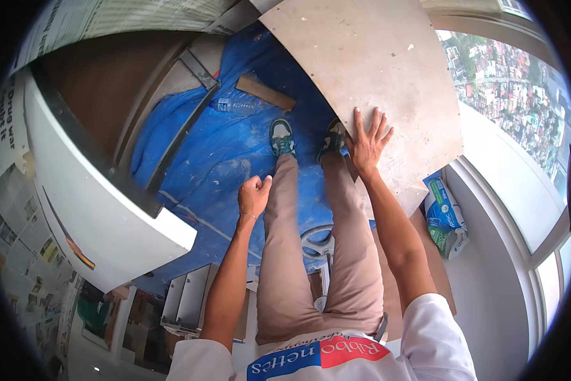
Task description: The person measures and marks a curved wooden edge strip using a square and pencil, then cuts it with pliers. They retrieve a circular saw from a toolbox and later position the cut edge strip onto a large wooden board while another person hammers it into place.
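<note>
My right hand [366,146] lies on a large pale wooden board [387,63], its fingers spread flat near the board's lower left edge. Small marks and specks dot the board's surface. My left hand [255,195] is curled into a fist beside my left thigh, with the thumb along the top. Whatever the fist may hold is hidden by the fingers. Under my shoes [281,136] a blue tarp [215,171] covers the floor. The board hides part of my right shoe.
On the tarp lie a clear plastic bottle [220,105], a wood offcut [266,94] and a long dark metal bar [182,136]. A white panel [107,203] juts in from the left. At right, a blue-green bag [444,213] stands by the window wall [488,216]. A grey wheel [317,242] shows between my legs.
</note>
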The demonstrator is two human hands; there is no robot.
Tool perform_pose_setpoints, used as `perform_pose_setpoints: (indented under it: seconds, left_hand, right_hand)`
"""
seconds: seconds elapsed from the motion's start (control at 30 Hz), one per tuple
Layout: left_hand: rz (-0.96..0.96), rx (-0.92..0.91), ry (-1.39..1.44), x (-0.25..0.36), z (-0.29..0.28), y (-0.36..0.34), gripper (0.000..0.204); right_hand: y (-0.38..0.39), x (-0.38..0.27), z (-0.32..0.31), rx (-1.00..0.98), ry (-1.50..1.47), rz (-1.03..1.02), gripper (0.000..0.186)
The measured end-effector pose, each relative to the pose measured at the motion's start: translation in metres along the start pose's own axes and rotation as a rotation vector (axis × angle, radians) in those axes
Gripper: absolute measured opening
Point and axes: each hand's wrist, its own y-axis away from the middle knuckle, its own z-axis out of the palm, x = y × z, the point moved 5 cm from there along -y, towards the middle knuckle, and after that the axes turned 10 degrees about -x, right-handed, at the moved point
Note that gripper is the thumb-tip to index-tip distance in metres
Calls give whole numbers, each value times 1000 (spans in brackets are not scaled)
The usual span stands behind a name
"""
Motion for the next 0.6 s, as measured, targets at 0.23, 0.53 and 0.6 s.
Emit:
perform_pose_setpoints:
  seconds: [0.23, 0.53, 0.6]
  left_hand:
    - [-99, 68, 424, -55, -25, 130, 53]
    - [-139, 160, 1453, -56, -53, 398, 51]
    - [-150, 189, 1553, -75, -39, 459, 49]
  right_hand:
    - [19, -59, -71, -176, 120, -44, 93]
    - [108, -112, -161, -130, -564, -901, 24]
    - [151, -159, -174, -298, -403, -918, 8]
